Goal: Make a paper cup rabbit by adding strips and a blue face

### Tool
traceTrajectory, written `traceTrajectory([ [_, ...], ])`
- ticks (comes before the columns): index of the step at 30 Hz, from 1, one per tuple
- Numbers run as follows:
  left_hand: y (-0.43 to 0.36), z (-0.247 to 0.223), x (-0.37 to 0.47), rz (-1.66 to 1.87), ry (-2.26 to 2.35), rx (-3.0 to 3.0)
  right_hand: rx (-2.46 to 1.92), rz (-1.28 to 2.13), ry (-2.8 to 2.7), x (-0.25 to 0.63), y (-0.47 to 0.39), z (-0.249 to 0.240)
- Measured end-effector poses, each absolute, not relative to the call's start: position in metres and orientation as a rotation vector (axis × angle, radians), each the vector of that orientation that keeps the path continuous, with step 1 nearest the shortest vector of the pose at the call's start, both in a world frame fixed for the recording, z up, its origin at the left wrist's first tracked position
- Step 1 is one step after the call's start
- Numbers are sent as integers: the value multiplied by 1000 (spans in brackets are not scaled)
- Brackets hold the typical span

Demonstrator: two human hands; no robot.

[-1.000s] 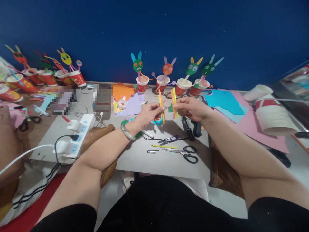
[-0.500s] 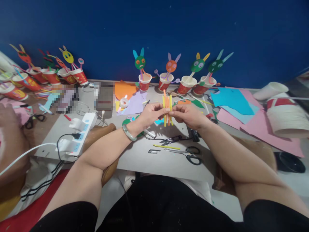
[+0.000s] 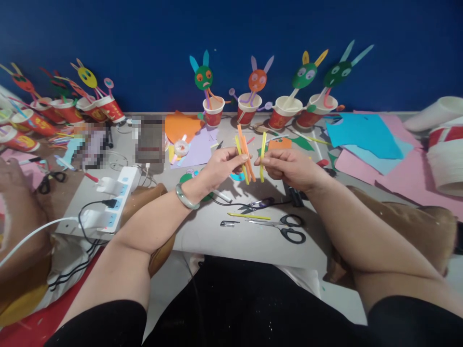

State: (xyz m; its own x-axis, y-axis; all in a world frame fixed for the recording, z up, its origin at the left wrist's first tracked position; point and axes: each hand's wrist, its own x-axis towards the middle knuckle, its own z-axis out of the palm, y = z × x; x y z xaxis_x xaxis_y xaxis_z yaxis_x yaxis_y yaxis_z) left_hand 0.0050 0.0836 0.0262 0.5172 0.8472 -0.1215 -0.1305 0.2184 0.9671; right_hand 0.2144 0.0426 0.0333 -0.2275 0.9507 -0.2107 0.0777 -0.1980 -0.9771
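My left hand [image 3: 226, 164], a jade-coloured bangle on its wrist, pinches a bundle of narrow orange and yellow strips [image 3: 244, 149] held nearly upright. A little to the right, my right hand [image 3: 287, 166] grips one yellow strip [image 3: 263, 156], apart from the bundle. Whether the strips are paper or straws I cannot tell. Below the hands on the table lie a loose yellow strip [image 3: 249, 216], scissors with black handles [image 3: 292, 228], small thread snips [image 3: 257, 205] and a clear-and-black cap [image 3: 228, 223].
Red paper cups [image 3: 212, 115] with paper animal figures line the blue wall. Blue paper [image 3: 361, 132] and pink paper lie right, beside stacked white cups [image 3: 448, 161]. A power strip [image 3: 125, 197] with cables is at left, near another person's arm [image 3: 21, 202]. Orange paper [image 3: 183, 126] lies behind.
My hands have moved apart. The right hand has drawn a yellow strip away to the right, while the left keeps the rest, now tilted. The view has shifted slightly.
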Motion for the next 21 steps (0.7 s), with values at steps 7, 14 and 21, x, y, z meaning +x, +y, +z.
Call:
traceTrajectory([
  [7,83,20,3,784,738,1154,-1365,1435,-1330,223,41,32],
  [14,84,17,1,782,734,1175,-1600,1069,-1591,230,45,32],
  [21,84,16,1,786,720,1182,-1751,707,-1716,227,43,34],
])
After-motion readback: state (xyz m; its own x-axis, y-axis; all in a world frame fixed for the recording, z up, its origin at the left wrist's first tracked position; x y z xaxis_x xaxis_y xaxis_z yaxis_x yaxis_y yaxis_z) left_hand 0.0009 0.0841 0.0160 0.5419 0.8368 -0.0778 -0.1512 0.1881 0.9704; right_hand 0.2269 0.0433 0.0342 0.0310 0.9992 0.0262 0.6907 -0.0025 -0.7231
